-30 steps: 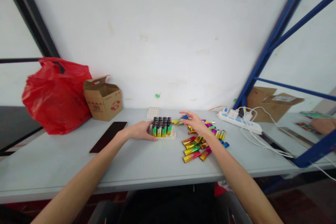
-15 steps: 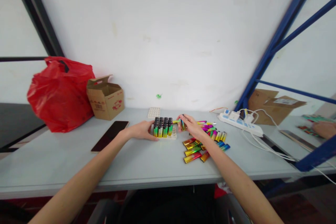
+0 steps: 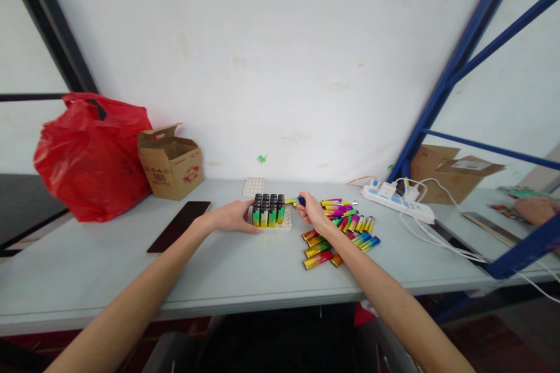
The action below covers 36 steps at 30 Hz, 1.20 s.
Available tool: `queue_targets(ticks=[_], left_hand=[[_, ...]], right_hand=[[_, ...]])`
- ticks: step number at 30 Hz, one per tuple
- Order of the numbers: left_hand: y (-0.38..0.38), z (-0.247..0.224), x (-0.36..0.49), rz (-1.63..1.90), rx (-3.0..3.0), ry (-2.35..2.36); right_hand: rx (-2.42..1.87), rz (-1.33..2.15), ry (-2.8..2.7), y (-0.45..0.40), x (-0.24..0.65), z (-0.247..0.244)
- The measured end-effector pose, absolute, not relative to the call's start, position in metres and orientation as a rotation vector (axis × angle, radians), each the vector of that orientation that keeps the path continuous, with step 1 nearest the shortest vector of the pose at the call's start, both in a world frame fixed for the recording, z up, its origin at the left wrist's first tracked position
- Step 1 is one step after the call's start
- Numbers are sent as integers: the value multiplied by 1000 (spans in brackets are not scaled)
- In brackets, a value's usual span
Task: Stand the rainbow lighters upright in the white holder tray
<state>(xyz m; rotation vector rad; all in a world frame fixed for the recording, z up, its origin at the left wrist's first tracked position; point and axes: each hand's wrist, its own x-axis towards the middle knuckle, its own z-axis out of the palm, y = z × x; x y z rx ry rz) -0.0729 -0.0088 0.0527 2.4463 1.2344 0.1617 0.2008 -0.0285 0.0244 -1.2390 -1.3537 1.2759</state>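
Lighters (image 3: 268, 214) with black tops and green-yellow metallic bodies stand upright in rows in a white holed tray (image 3: 287, 221). My left hand (image 3: 235, 215) grips the left side of this tray, its thumb along the front and its other fingers partly hidden behind the lighters. Just right of the tray, my right hand (image 3: 312, 213) is closed around a lighter (image 3: 301, 200), whose dark blue end pokes out at the top; its body is hidden in the fist. Beneath and beyond my right forearm lies a loose pile of shiny multicoloured lighters (image 3: 318, 260).
Behind the filled tray lies a second white holed tray (image 3: 254, 187). A dark phone-like slab (image 3: 179, 227), a cardboard box (image 3: 171, 166) and a red plastic bag (image 3: 94, 157) are at left. To the right are a power strip (image 3: 398, 201), cables, a blue frame and another person's hand (image 3: 531, 210).
My right hand has turned and closed into a fist around the lighter, which now shows its blue end. My left hand stays at the tray. The whole view has shifted slightly.
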Motion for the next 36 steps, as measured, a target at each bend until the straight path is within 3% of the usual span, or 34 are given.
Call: queue_targets(ticks=[11, 19, 27, 36], left_hand=[[-10, 53, -72, 170, 2424, 1220], [-9, 51, -73, 194, 2418, 1207], [-7, 49, -75, 189, 2410, 1216], [-4, 46, -75, 173, 2441, 1222]], right_hand=[[-1074, 1163, -1589, -24, 210, 25], [-1005, 223, -2180, -40, 216, 42], [-1040, 515, -2149, -50, 213, 50], [-927, 475, -2392, -46, 198, 40]])
